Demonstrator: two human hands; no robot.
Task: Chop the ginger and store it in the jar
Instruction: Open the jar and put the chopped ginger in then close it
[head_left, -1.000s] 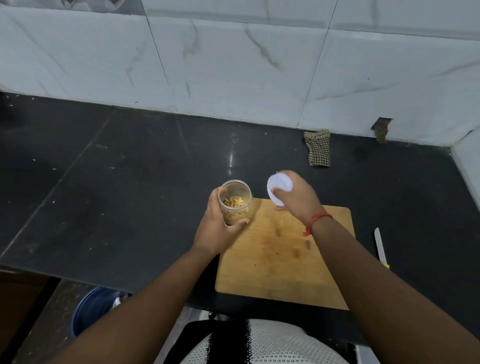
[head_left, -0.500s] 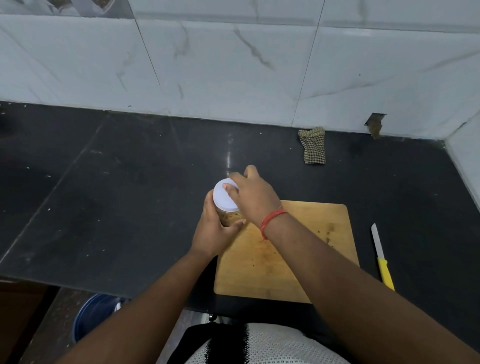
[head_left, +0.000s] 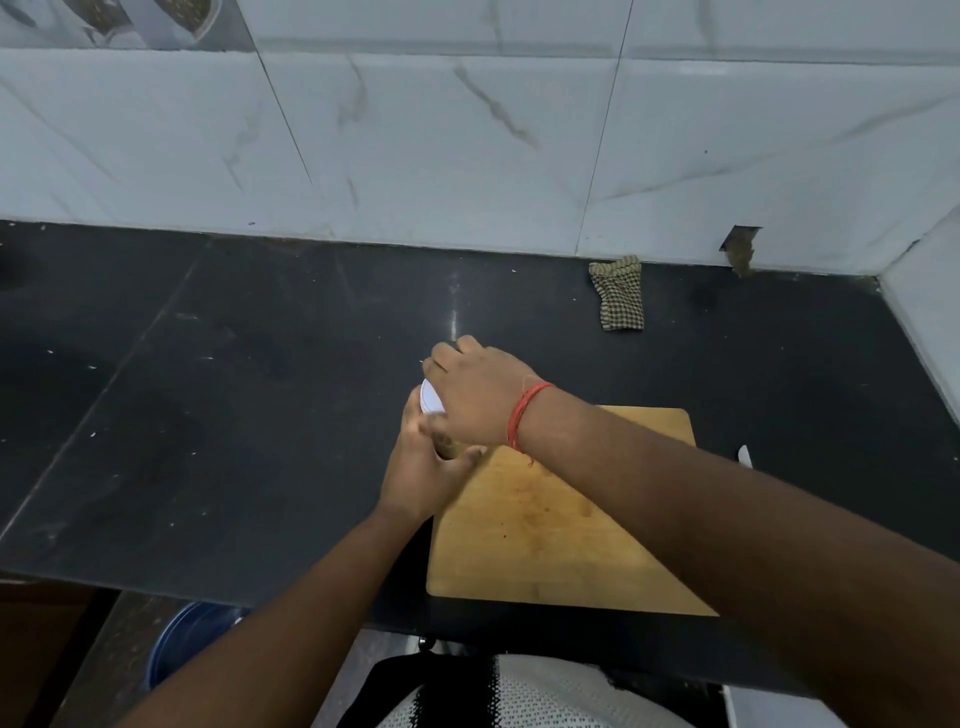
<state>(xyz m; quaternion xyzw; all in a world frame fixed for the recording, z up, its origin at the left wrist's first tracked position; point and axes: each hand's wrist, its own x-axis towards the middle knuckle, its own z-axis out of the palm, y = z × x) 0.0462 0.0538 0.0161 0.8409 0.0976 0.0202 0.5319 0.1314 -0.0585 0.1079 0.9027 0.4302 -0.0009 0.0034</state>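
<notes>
A small clear jar (head_left: 445, 445) with chopped ginger inside stands at the far left corner of the wooden chopping board (head_left: 540, 525). My left hand (head_left: 421, 467) is wrapped around the jar's side. My right hand (head_left: 480, 395), with a red thread at the wrist, lies over the white lid (head_left: 429, 399) and grips it on top of the jar. Both hands hide most of the jar; only a sliver of glass and the lid's left edge show.
A knife tip (head_left: 745, 456) peeks out to the right of the board, behind my right forearm. A checked cloth (head_left: 619, 293) lies near the tiled wall. A blue bucket (head_left: 189, 636) sits on the floor below the black counter's front edge.
My right hand carried the white lid from above the board over to the jar's mouth and now covers it there. My left hand stayed on the jar. The camera tilted up slightly.
</notes>
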